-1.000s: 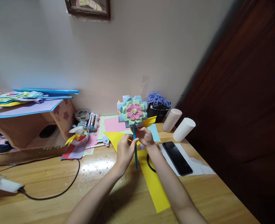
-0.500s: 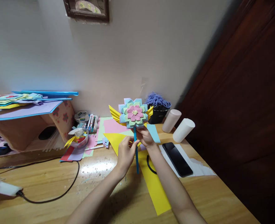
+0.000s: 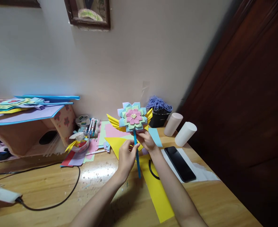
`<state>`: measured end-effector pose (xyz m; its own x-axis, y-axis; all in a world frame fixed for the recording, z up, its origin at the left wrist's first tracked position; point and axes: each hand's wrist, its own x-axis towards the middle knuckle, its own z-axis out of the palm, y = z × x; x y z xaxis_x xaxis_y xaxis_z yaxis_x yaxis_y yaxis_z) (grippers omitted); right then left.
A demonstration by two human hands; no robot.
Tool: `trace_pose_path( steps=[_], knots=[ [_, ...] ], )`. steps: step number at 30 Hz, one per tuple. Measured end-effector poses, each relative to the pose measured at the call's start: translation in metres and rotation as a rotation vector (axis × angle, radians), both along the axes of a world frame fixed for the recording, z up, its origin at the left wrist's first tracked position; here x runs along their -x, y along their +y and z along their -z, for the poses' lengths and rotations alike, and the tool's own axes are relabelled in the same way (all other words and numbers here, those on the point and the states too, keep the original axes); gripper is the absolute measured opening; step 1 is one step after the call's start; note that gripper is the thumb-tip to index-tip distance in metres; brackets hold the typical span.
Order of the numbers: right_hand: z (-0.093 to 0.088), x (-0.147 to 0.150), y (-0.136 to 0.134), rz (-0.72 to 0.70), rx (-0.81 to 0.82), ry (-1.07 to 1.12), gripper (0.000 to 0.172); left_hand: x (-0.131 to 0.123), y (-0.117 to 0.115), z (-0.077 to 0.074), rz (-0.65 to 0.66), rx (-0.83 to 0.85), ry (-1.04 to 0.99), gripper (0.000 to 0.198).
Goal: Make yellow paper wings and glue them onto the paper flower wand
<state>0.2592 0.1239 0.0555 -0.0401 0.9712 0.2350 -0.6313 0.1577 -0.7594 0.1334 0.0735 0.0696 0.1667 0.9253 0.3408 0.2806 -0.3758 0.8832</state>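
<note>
I hold a layered paper flower [image 3: 133, 119], pink, green and blue, upright on a thin blue stick [image 3: 136, 157] above the wooden table [image 3: 46, 186]. Yellow pleated paper wings [image 3: 113, 122] stick out behind the flower on both sides. My left hand [image 3: 127, 156] is closed, pinching the stick just below the flower. My right hand [image 3: 146, 140] is closed behind the stick, gripping the flower's base.
Yellow paper [image 3: 156, 189] lies under my arms. A black phone [image 3: 180, 163] rests on white paper at right, near two white rolls [image 3: 184, 133]. Markers [image 3: 91, 125], a scrap bowl [image 3: 80, 141], coloured sheets and a cardboard box [image 3: 23, 132] stand at left; a black cable [image 3: 58, 198] crosses the table.
The flower has tilted and dropped slightly leftward. The yellow wings now show on both sides, where one second ago only the right one showed. Both hands keep their grip.
</note>
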Motion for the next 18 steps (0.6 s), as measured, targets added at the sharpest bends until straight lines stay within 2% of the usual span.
trace_pose_path(
  steps=[18],
  knots=[
    [-0.0007,0.0041,-0.0001,0.040,-0.003,-0.034,0.006,0.0005,0.0039,0.0045,-0.026,-0.004,-0.015,0.020]
  ],
)
